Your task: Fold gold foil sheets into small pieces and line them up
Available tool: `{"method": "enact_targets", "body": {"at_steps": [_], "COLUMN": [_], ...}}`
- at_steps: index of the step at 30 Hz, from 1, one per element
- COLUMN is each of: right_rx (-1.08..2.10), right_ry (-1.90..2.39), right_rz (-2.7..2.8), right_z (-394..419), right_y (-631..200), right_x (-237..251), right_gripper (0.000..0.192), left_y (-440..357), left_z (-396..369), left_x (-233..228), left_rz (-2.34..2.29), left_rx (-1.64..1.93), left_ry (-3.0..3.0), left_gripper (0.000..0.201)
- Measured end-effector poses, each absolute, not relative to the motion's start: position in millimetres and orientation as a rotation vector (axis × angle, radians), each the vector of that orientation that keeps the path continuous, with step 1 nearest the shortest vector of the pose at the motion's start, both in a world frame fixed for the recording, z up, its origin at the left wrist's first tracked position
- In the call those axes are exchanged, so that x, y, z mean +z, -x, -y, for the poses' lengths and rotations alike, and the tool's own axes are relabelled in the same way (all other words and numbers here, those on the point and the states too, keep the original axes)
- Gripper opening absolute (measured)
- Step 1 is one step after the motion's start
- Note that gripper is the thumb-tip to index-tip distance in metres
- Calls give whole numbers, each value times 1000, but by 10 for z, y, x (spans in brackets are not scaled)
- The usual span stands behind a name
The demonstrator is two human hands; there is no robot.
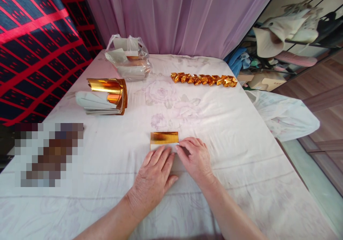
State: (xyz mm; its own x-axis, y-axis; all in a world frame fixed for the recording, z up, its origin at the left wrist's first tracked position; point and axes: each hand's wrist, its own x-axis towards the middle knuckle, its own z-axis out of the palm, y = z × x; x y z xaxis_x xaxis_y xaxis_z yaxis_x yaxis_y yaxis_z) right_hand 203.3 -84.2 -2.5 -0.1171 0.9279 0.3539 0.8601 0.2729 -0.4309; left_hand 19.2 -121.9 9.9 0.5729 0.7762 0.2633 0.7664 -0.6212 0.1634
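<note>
A small sheet of gold foil paper lies flat on the white cloth, its near part white side up. My left hand presses down on the near part of the sheet with its fingers spread. My right hand pinches the sheet's right edge at the fold. A stack of gold foil sheets, with the top ones curled up, sits at the left. A row of several folded gold pieces lies in a line at the far middle.
A clear plastic bag with more paper stands at the far left. The table's cloth ends at the right, where a white bag hangs. A purple curtain hangs behind. A blurred patch lies at the left.
</note>
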Motion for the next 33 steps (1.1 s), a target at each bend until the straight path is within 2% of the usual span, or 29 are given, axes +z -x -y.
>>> {"method": "enact_targets", "body": {"at_steps": [33], "right_rx": [110], "right_ry": [1622], "right_rz": [1997], "right_z": [841], "right_y": [-2029], "right_x": [-41], "right_gripper": [21], "left_y": [-184], "left_z": [1194], "left_x": [83], "left_rz": [-1362], "left_rx": [500], "left_ry": [-2657], "left_gripper": [57]}}
